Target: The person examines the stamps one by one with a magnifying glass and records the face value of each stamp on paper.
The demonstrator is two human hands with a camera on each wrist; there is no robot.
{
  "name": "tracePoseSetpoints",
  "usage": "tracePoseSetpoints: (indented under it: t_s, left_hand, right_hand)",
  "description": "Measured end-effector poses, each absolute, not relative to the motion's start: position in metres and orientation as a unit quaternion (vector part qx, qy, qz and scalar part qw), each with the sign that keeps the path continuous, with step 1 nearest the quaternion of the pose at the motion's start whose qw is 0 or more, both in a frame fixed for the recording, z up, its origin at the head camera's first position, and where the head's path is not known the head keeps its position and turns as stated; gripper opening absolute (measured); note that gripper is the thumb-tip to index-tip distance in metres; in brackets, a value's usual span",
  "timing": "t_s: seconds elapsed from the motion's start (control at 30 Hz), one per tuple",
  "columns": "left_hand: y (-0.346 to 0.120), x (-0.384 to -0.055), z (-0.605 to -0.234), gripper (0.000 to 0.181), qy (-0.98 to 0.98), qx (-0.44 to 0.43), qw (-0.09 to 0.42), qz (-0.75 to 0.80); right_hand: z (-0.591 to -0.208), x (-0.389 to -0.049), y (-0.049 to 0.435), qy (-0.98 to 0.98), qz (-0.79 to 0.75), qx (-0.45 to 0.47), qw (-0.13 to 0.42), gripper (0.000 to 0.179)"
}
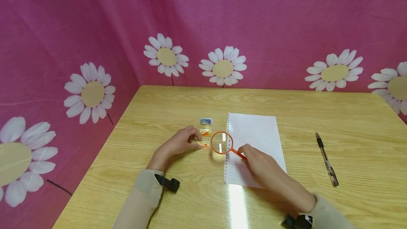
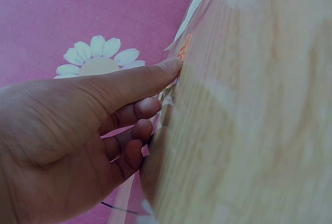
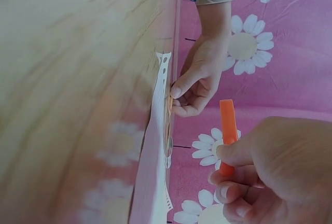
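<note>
Three small stamps lie in a column on the table: a blue-green stamp (image 1: pixel 206 121) farthest, a yellow-red stamp (image 1: pixel 205 132) in the middle and a yellow-orange stamp (image 1: pixel 205 145) nearest. My left hand (image 1: pixel 181 141) is at their left side, its thumb (image 2: pixel 168 66) touching the nearest stamp's edge and its other fingers loosely bent. My right hand (image 1: pixel 262 165) grips the handle of a magnifying glass (image 1: pixel 222 143) with an orange-red rim. Its lens is held over the table just right of the stamps, overlapping the paper's left edge in the head view.
A lined sheet of paper (image 1: pixel 254 130) with a punched left edge lies under and beyond the right hand. Farther right is a black capped-style pen (image 1: pixel 327 160). A pink cloth (image 1: pixel 270 20) with daisies hangs behind the wooden table (image 1: pixel 171 101) and along its left side.
</note>
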State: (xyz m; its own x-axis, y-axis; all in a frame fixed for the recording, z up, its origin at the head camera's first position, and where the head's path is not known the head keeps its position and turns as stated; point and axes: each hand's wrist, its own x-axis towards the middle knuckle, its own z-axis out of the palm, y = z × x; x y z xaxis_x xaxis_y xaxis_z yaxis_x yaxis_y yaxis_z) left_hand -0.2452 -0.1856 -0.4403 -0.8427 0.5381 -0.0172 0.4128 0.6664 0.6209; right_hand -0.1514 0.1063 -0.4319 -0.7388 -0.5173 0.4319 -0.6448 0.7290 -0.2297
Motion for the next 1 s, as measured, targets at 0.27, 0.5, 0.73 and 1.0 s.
tracePoseSetpoints:
  t_s: [0.27,0.5,0.73,1.0]
  left_hand:
    - [-0.186,-0.245,-0.442,0.021,0.908,0.264,0.101,0.308]
    - [-0.186,-0.244,-0.440,0.021,0.908,0.260,0.105,0.313]
    - [-0.185,-0.243,-0.439,0.021,0.908,0.263,0.102,0.309]
    - [-0.185,-0.242,-0.438,0.021,0.906,0.265,0.101,0.315]
  right_hand:
    - [-0.432,-0.150,0.113,-0.914,0.183,0.315,0.178,0.023]
    - [-0.433,-0.150,0.120,-0.913,0.181,0.310,0.192,0.025]
    - [-0.434,-0.149,0.129,-0.906,0.180,0.317,0.214,0.027]
    - [-0.434,-0.147,0.137,-0.913,0.181,0.304,0.203,0.027]
